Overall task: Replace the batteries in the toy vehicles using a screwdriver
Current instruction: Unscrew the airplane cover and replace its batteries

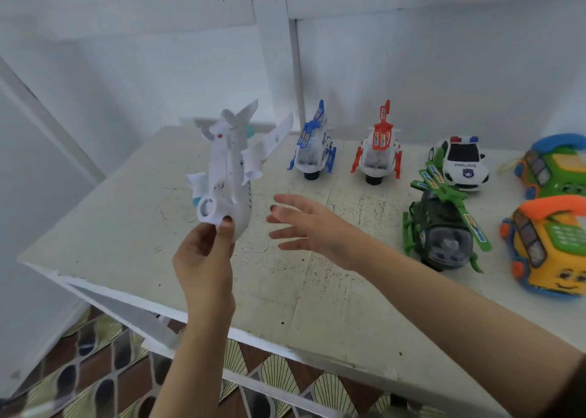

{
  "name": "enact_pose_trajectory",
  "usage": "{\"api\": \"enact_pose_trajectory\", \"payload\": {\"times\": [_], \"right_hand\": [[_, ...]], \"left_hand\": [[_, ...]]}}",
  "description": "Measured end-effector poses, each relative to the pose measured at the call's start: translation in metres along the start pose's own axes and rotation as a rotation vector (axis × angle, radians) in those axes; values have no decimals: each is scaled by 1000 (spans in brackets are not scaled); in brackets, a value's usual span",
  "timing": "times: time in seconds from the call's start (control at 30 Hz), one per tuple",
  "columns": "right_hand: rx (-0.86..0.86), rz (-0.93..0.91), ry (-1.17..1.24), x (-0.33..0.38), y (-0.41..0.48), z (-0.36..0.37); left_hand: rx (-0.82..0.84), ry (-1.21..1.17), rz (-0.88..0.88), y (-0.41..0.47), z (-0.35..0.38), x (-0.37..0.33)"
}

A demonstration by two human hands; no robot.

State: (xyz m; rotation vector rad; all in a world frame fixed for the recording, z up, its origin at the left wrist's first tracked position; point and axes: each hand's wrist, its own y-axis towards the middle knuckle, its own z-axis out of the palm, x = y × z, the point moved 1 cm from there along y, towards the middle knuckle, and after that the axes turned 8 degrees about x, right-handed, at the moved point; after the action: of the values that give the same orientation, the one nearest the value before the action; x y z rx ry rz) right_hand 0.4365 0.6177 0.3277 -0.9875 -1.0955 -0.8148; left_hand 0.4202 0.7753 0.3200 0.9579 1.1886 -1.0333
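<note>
My left hand [206, 259] holds a white toy airplane [226, 170] by its nose, raised above the left part of the table with its underside turned toward me and tail pointing away. My right hand [304, 224] hovers just right of the plane, fingers spread and straight, holding nothing. No screwdriver or batteries are in view.
On the white table [301, 290] stand a blue helicopter [314, 144], a red helicopter [379, 148], a green helicopter [440, 224], a police car [464, 163], and two phone-shaped toy cars [545, 246] at the right edge. Patterned floor lies below the table's front edge.
</note>
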Motion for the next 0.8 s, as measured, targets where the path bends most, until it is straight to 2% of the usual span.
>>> {"api": "enact_pose_trajectory", "payload": {"times": [0.2, 0.43, 0.57, 0.8], "right_hand": [[-44, -179, 33, 26, -13, 9], [-254, -362, 114, 23, -43, -9], [-356, -470, 178, 16, -66, -20], [-507, -549, 284, -1, -115, -38]], "left_hand": [[67, 84, 229, -16, 17, -7], [264, 190, 408, -31, 44, -1], [397, 158, 474, -39, 59, 2], [587, 203, 694, -62, 95, -1]]}}
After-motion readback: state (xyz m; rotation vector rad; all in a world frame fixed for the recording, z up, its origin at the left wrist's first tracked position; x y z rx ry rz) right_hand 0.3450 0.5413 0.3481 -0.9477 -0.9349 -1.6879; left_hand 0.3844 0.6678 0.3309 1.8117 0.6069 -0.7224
